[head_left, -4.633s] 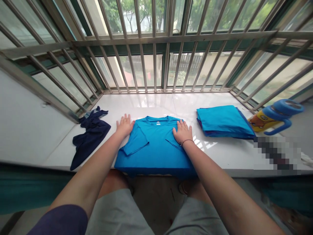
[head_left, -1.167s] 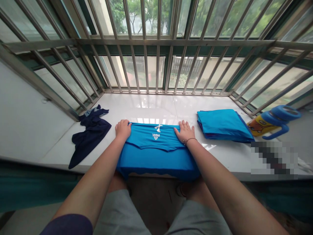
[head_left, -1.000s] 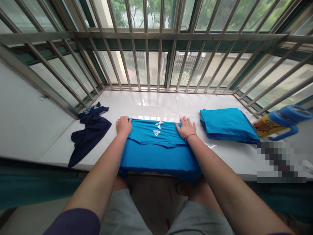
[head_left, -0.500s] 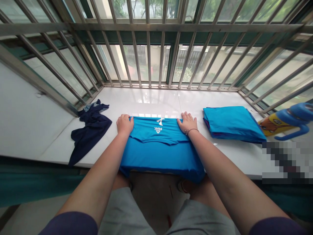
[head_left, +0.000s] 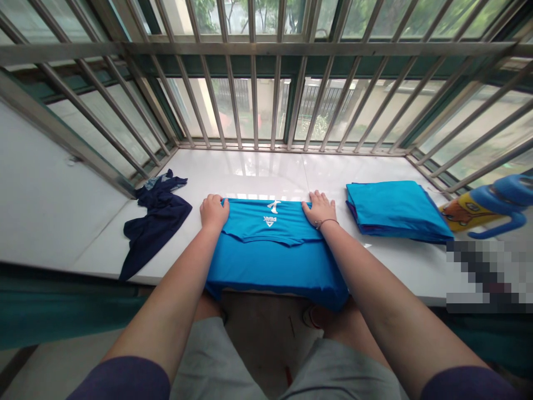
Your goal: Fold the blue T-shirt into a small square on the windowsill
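A bright blue T-shirt (head_left: 275, 261) lies partly folded on the white ledge in front of me. Its folded-back upper layer bears a white logo and lettering, and its near edge hangs over the front of the ledge. At the shirt's left upper corner rests my left hand (head_left: 214, 212), fingers bent a little, the thumb on the cloth. My right hand (head_left: 320, 210) lies flat at the right upper corner with fingers spread and the thumb touching the fabric. Neither hand visibly grips the shirt.
A folded stack of blue clothing (head_left: 389, 208) sits to the right, beside a yellow-and-blue bottle (head_left: 478, 205). Dark navy cloth (head_left: 158, 222) lies crumpled at the left. Metal window bars (head_left: 254, 100) close off the back of the white ledge (head_left: 266, 166). A pixelated patch covers the far right.
The view has shifted very slightly. Both hands and the shirt stay in practically the same position.
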Tool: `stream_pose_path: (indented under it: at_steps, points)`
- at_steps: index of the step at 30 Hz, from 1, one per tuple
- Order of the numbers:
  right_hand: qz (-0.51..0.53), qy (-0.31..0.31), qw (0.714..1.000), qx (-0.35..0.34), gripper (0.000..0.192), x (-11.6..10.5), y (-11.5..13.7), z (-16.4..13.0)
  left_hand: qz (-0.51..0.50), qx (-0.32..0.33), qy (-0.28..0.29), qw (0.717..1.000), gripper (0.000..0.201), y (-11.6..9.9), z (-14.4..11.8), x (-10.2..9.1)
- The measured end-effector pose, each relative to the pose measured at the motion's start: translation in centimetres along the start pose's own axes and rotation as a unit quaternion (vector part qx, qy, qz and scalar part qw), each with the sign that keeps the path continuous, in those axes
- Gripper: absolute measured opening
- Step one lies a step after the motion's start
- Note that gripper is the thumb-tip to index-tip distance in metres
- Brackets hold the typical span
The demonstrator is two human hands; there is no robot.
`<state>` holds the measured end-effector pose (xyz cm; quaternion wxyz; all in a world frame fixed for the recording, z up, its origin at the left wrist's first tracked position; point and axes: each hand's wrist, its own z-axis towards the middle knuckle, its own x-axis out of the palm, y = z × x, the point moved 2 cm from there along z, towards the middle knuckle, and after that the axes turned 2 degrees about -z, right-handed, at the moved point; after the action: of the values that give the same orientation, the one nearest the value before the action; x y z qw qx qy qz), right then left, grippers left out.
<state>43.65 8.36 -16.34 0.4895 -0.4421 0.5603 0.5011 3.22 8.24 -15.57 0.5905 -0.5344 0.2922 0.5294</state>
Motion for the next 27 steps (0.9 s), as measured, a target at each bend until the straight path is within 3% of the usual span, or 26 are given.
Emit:
stream_pose_path:
  at_steps: [27]
  points:
    - [-0.003,0.000,1.000,0.007,0.077,-0.04,0.05,0.00,0.000,0.003,-0.011,1.000,0.027,0.01,-0.03,0.14]
